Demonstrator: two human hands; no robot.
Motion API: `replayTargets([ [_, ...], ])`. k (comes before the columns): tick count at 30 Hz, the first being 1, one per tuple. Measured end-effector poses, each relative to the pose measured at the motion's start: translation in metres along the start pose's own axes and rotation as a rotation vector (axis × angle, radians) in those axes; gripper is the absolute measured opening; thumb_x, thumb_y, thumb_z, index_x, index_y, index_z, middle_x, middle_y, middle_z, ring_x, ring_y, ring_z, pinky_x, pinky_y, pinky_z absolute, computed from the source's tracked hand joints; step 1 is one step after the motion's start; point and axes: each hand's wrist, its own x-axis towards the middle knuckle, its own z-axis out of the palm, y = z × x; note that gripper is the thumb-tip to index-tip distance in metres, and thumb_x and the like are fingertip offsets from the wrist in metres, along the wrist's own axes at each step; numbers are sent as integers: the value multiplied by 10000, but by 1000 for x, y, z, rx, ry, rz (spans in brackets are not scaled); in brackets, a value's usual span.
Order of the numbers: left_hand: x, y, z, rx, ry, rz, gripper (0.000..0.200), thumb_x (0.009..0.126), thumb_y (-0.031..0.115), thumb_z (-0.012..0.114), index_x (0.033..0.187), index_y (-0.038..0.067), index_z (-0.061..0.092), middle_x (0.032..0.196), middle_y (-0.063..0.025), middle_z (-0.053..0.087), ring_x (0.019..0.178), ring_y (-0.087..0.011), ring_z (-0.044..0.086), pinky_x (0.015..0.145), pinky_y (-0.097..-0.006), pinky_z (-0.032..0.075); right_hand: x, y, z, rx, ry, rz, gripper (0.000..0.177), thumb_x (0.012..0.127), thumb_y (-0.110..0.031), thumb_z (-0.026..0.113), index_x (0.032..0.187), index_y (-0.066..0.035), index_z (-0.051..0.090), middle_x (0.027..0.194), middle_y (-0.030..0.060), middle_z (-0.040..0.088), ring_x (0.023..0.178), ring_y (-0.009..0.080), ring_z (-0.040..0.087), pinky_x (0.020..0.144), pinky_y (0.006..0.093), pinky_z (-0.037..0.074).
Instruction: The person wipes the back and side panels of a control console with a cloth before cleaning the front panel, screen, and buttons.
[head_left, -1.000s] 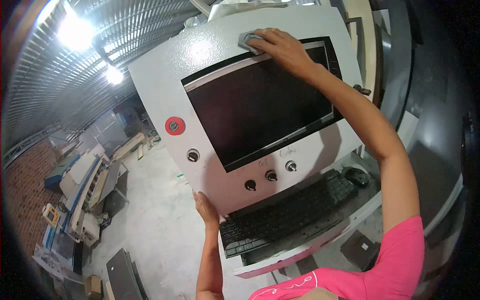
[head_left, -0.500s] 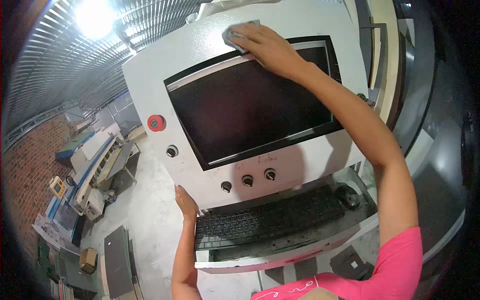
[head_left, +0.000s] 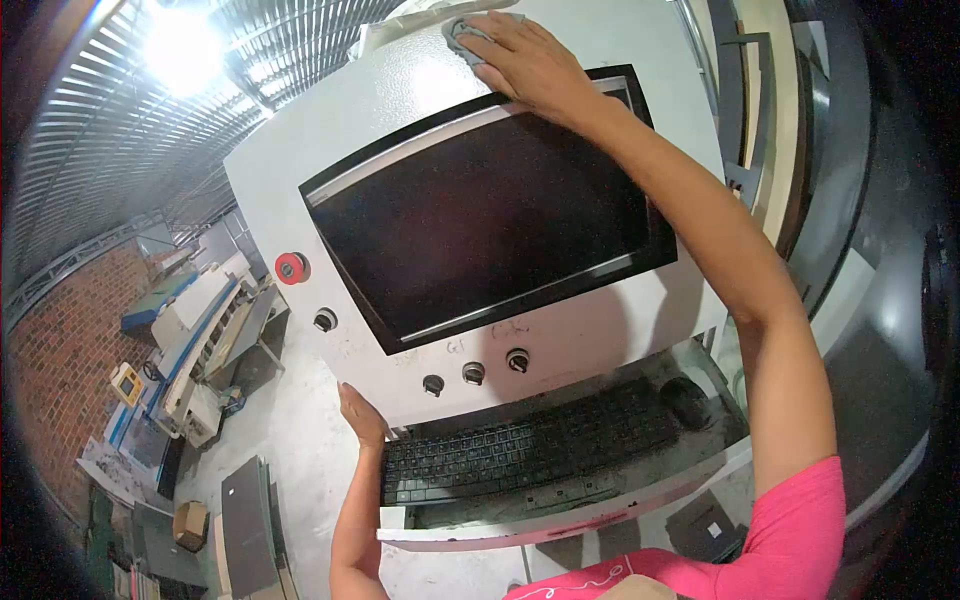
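Note:
My right hand (head_left: pixel 540 70) presses a crumpled grey cloth (head_left: pixel 467 42) flat against the white control cabinet (head_left: pixel 270 190), near its top edge and above the screen. The cloth is bunched under my fingers. Below it sits the dark monitor (head_left: pixel 490 220) in its black frame. At the cabinet's lower left edge, my left hand (head_left: pixel 362 418) grips the side, its fingers partly hidden. A black keyboard (head_left: pixel 520 450) and a dark mouse (head_left: pixel 686 400) lie on the dusty pull-out tray (head_left: pixel 450 540) under the panel.
A red emergency stop button (head_left: pixel 290 268) and several black knobs (head_left: pixel 473 373) stick out of the panel. To the left stand a long machine (head_left: pixel 200 340), dark boards (head_left: pixel 250 530) and a cardboard box (head_left: pixel 190 525) on the floor. Tall panels (head_left: pixel 785 150) lean at the right.
My right hand has slid the cloth upward, away from the screen's top frame toward the cabinet's top edge. My left hand stays at the lower left edge. The view has tilted slightly.

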Motion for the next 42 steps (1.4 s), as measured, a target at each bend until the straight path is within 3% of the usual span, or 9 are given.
replayTargets([
  [11,1,-12,-1,8,3,44,452,1029,273,288,1135,-98,522,1060,-166,597,973,-232,544,873,-335,426,-27,36,-34,-27,-120,-14,439,881,-207,574,1307,-178,475,1337,54,472,1253,265,435,1054,409,350],
  [13,1,-6,-1,41,2,56,454,1029,275,287,1130,-100,523,1057,-164,597,973,-229,543,869,-336,427,-11,44,-31,134,-102,63,363,899,-166,497,1235,-37,532,1268,183,518,1200,356,457,1012,421,372],
  [14,-2,1,0,66,10,69,456,1030,275,284,1125,-100,525,1053,-164,597,968,-228,542,866,-337,427,-7,46,-24,38,-91,57,367,896,-151,506,1239,-24,527,1274,166,516,1203,334,454,1023,418,362],
  [18,-4,9,4,43,29,41,455,1030,270,279,1106,-101,530,1039,-166,596,951,-228,539,854,-342,427,-13,39,-25,56,-74,99,364,904,-152,498,1246,-30,524,1274,171,519,1200,333,463,1018,420,368],
  [20,-4,4,3,65,32,60,453,1030,268,277,1101,-103,529,1033,-168,596,943,-230,540,850,-344,428,-35,31,-30,-7,-65,83,432,890,-210,561,1312,-188,468,1339,43,471,1257,264,430,1053,409,350],
  [31,-4,-1,2,75,50,21,479,1027,279,285,1083,-123,540,1021,-190,613,928,-255,554,850,-350,435,-55,81,-57,-165,-147,35,397,929,-208,507,1319,-147,471,1352,83,463,1237,277,449,1053,408,354],
  [33,-4,1,1,103,37,32,492,1025,288,286,1101,-130,534,1043,-212,612,947,-280,561,859,-365,435,-35,94,-49,-6,-115,117,352,910,-155,493,1238,-34,532,1265,180,530,1192,337,479,1012,428,377],
  [37,-2,-7,0,202,68,124,494,1023,290,285,1117,-128,530,1059,-241,607,962,-318,567,867,-382,434,-14,114,-41,-1,-309,225,340,915,-166,494,1232,-55,545,1246,183,552,1169,355,503,996,427,405],
  [42,-4,9,1,163,25,71,492,1022,289,280,1136,-121,527,1086,-261,600,977,-349,567,873,-395,431,-64,110,-66,-7,-241,87,358,943,-185,470,1295,-125,496,1338,121,471,1235,305,439,1042,416,362],
])
